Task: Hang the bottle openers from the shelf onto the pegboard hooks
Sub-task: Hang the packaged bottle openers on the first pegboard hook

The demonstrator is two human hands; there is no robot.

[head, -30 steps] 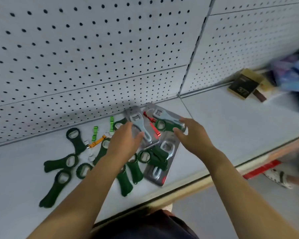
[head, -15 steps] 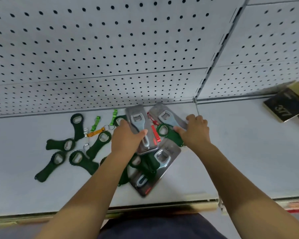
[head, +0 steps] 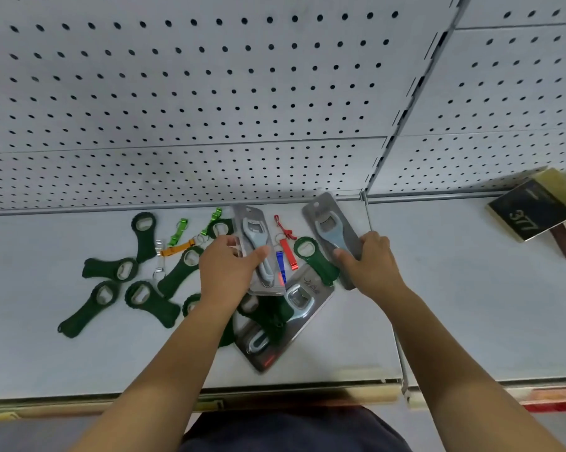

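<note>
At the left of the shelf (head: 438, 305), loose green openers (head: 144, 236) lie flat and scattered, with small key-ring openers (head: 177, 248) among them near the back edge.

The left hand (head: 224, 272) grasps the left card (head: 252, 230), a blister-packed silver opener. The thumb lies across the card's face and the fingers curl round its left edge. The hand holds the near half, so the card's long axis runs away from the person toward the pegboard (head: 209, 93), with the hang hole at the far end.

Just right of it lie red and blue key-ring openers. A third card (head: 294, 308) lies flat below them, partly under a green opener and untouched.

The right hand (head: 369, 265) grips the right card (head: 330, 223) the same way, pinching its near end with the thumb on the face. This card leans a little leftward, and its hang hole also points to the pegboard. Whether either card is clear of the shelf I cannot tell.

Each hand is already at the near end of its card, hole end leading, so a straight lift up and forward should bring the hole to a hook. No hook shows on the stretch of pegboard in view, so the target probably lies higher.

A dark box (head: 532, 210) sits far right, well apart.
</note>
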